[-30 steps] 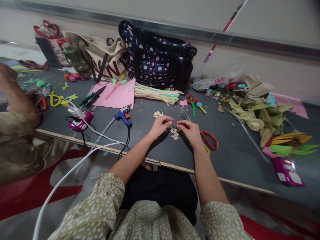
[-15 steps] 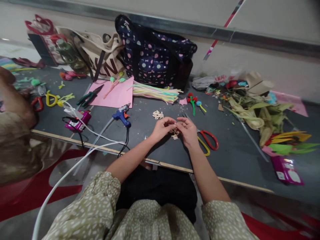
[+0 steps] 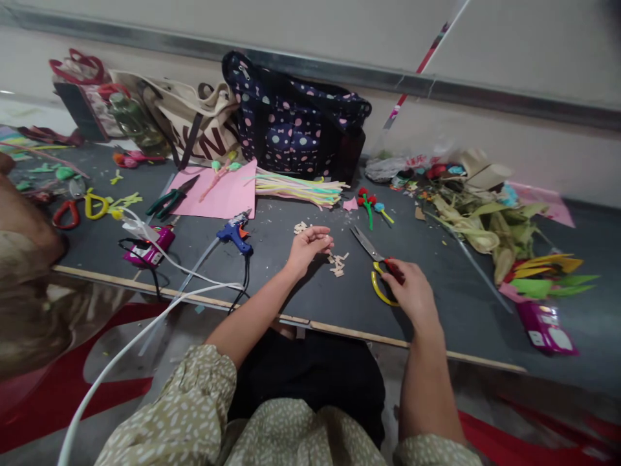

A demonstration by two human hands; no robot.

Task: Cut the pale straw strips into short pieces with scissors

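My right hand [image 3: 412, 291] is on the red handle of a pair of scissors [image 3: 371, 249]; the fingers are closed around it, and the blades point away to the upper left, slightly apart. The other handle loop is yellow. My left hand [image 3: 309, 249] is held over the table with curled fingers, thumb against the fingertips; whatever is pinched there is too small to make out. Between the hands lies a small pile of short cream-coloured pieces [image 3: 338, 264]. A second pile of such pieces [image 3: 301, 228] is just behind my left hand, partly hidden by it.
A blue glue gun [image 3: 235, 234] with a cord lies left of my hands. Fuzzy craft stems [image 3: 301, 188], pink paper [image 3: 208, 200] and pliers [image 3: 169, 199] lie behind. Dried husks [image 3: 485, 230] spread to the right. A co-worker's arm [image 3: 29, 207] rests at the far left.
My hands were together over the cream-coloured pieces. The right hand has moved right and taken hold of the scissors, while the left stays near the pile. The view has shifted slightly.
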